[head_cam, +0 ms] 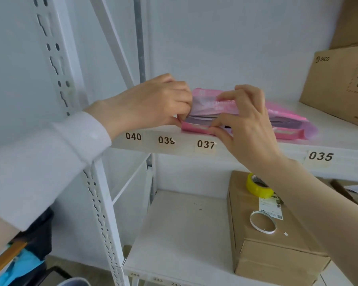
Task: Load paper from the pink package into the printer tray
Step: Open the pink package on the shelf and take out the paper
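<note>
A loose white sleeve point(56, 153), softly creased with a plain cuff, covers the left arm from nine o'clock to the wrist of the left hand point(155, 102), while the right hand point(244, 118) and forearm are bare.

Both arms are reaching forward at shelf height. The left hand point(155, 102) is pinching with curled fingers; the right hand point(244, 118) is gripping opposite it, thumb underneath, fingers on top.
</note>
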`<state>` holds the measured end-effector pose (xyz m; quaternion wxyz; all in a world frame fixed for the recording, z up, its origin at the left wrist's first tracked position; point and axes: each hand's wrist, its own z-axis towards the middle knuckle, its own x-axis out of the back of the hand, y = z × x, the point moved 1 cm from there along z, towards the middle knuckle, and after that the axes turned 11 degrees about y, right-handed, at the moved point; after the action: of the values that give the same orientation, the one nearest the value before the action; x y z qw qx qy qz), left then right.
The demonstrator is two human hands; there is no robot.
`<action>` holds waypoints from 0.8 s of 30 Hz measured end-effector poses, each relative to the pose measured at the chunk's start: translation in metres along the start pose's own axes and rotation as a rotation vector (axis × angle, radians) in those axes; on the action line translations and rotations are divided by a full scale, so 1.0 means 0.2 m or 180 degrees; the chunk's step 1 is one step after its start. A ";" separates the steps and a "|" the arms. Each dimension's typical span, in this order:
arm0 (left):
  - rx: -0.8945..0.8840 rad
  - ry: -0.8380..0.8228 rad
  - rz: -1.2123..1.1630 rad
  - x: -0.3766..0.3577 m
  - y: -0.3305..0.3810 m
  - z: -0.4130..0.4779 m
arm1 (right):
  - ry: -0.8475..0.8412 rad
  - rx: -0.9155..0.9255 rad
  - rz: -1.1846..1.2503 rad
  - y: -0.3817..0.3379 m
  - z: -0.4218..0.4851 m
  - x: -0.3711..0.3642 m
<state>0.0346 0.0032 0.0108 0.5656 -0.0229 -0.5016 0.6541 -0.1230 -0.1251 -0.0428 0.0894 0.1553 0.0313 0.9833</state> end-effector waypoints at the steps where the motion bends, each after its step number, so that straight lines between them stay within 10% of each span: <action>1: -0.0009 -0.0008 -0.0024 0.00 -0.01 0.00 | 0.0009 -0.0015 0.0010 0.00 0.00 0.00; 12: -0.0216 0.0326 0.0543 0.01 0.08 -0.03 | 0.0071 0.0659 -0.0189 -0.03 -0.17 0.03; 24: 0.0837 0.0810 0.0558 -0.06 0.33 0.16 | 0.0122 -0.0480 0.0137 0.13 -0.12 0.25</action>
<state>-0.0276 -0.0164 -0.0256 0.5634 -0.0750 -0.3325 0.7526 -0.1810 -0.1432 -0.0489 0.0792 0.1298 -0.0445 0.9874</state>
